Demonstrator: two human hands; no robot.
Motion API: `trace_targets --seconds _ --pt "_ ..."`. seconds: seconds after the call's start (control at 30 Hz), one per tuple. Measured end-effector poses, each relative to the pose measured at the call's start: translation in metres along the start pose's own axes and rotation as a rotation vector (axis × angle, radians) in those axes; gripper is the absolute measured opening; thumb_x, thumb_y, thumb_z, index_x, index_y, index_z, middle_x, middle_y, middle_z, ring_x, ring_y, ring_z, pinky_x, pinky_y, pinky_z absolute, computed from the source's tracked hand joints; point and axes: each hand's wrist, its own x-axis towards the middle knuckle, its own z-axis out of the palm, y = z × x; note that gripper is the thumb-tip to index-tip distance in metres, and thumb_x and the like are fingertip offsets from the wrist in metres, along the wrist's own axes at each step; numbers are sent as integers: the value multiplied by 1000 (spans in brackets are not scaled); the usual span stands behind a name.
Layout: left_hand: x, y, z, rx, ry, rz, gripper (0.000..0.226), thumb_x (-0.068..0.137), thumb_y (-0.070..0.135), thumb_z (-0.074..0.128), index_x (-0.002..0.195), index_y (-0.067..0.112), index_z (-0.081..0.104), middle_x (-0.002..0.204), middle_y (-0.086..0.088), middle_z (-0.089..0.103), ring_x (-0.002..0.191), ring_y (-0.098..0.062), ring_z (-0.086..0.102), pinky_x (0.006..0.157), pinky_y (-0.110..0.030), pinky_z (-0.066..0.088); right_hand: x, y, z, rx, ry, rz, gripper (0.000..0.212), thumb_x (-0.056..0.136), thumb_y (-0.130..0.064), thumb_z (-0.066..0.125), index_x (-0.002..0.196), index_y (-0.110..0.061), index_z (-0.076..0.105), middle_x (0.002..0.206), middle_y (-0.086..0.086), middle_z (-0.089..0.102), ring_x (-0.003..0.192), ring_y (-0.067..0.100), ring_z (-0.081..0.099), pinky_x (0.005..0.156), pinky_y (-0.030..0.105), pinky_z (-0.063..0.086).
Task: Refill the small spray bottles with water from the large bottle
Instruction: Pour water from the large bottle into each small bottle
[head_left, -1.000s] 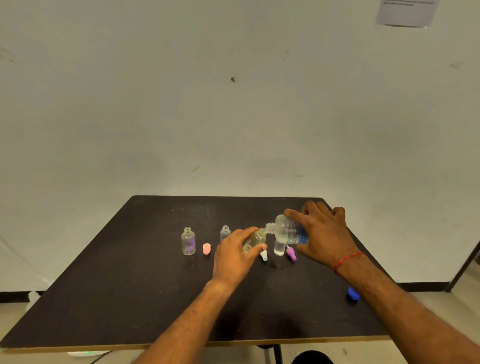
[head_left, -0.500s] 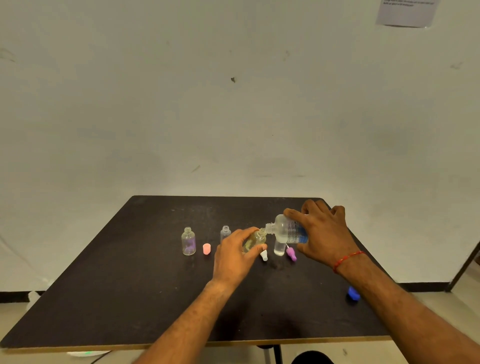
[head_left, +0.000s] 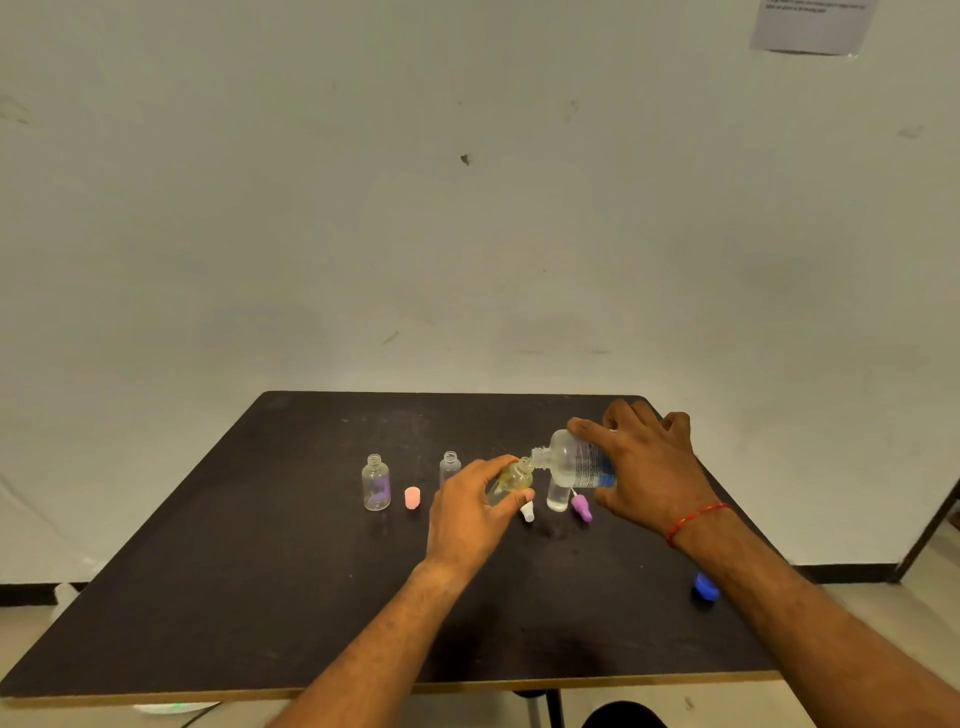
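Nothing has visibly moved since the earlier frames. On the dark surface (head_left: 260, 571), left to right: an uncapped purple-tinted bottle (head_left: 376, 482), a pink cap (head_left: 412, 498), a clear bottle (head_left: 449, 465). Left hand (head_left: 467, 514) clamps a tilted small bottle (head_left: 511, 480); right hand (head_left: 649, 467) clamps the tipped large bottle (head_left: 574, 462), mouths touching. Blue cap (head_left: 704, 587) lies near right.

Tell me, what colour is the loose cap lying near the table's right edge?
Blue. The cap shows in the head view, beside the right forearm.
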Motion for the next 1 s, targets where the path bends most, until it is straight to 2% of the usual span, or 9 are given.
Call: trace_targets --seconds 0.2,0.33,0.53,0.7,0.8,0.87,0.93,1.0 --pt "1 -2 3 -3 1 1 47 83 51 79 128 39 67 103 31 61 98 14 58 85 -13 48 -1 1 1 1 -5 10 76 74 -51 69 140 -46 32 119 -3 43 115 17 40 93 43 33" --pt "1 -1 4 -6 2 11 48 83 50 79 128 37 67 109 27 63 100 14 59 86 -11 47 -2 1 4 6 -16 23 79 74 -54 69 141 -46 28 122 -4 43 117 17 40 97 44 33" --pt "1 0 7 -7 7 11 48 82 50 80 127 36 68 108 31 62 100 21 56 82 -2 42 -7 4 14 45 -21 50 81 73 -64 68 142 -43 30 122 -5 46 116 16 44 99 45 33" --pt "3 0 12 -34 6 27 46 82 51 79 125 36 69 94 55 56 101 31 50 81 7 36 -12 5 27 116 -12 93 76 73 -64 68 137 -42 34 118 -7 53 109 15 52 97 45 31" --pt "6 -1 14 -19 -13 -2 46 85 52 77 127 36 68 98 41 63 100 29 53 78 6 38 -17 5 34 184 6 142 70 74 -68 63 133 -41 36 115 -11 58 105 12 56 94 44 31" --pt "8 -3 15 -1 -35 -35 44 87 52 75 127 36 66 107 29 69 101 21 58 77 2 42 -21 6 39 246 8 181 65 73 -70 60 127 -40 39 115 -13 59 102 11 58 91 43 32" --pt "12 -7 17 16 -43 -69 40 89 50 74 126 35 66 112 22 71 104 8 63 81 -6 46 -24 8 43 310 -2 233 60 72 -71 59 120 -40 40 113 -15 59 98 9 58 87 41 33" --pt "17 -11 19 52 -42 -111 37 91 48 72 125 35 65 112 18 72 104 0 65 87 -22 52 -29 10 48 364 -3 286 58 71 -72 60 115 -40 41 109 -16 60 92 8 58 85 40 34"
